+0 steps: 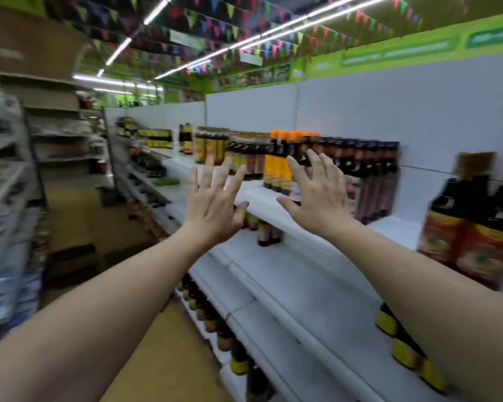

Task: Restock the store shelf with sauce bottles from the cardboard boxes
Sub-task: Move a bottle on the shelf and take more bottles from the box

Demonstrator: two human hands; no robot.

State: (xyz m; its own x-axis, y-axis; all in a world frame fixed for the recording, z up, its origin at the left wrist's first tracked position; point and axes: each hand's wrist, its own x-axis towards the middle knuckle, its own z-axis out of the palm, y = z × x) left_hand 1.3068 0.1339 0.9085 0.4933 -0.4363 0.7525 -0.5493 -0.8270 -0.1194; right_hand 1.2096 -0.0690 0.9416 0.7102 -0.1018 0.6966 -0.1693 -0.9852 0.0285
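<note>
White shelf (262,206), dark sauce bottles (360,163) in a row, left hand (212,201) and right hand (317,192) raised before them, fingers spread, holding nothing.

1. Both bare forearms stretch up toward the white shelf (299,274).
2. The left hand (212,198) hovers off the shelf edge, fingers spread wide, nothing in it.
3. The right hand (317,192) is spread and empty too, right in front of the dark-capped sauce bottles (366,166); contact can't be made out.
4. Between the two hands, further back, stand the orange-capped bottles (279,166).
5. Far right: big red-labelled bottles (471,239), heavily blurred.
6. Under the right forearm, yellow-labelled bottles (404,349) sit on a lower tier.
7. Overhead, coloured bunting (215,27) runs along the ceiling.
</note>
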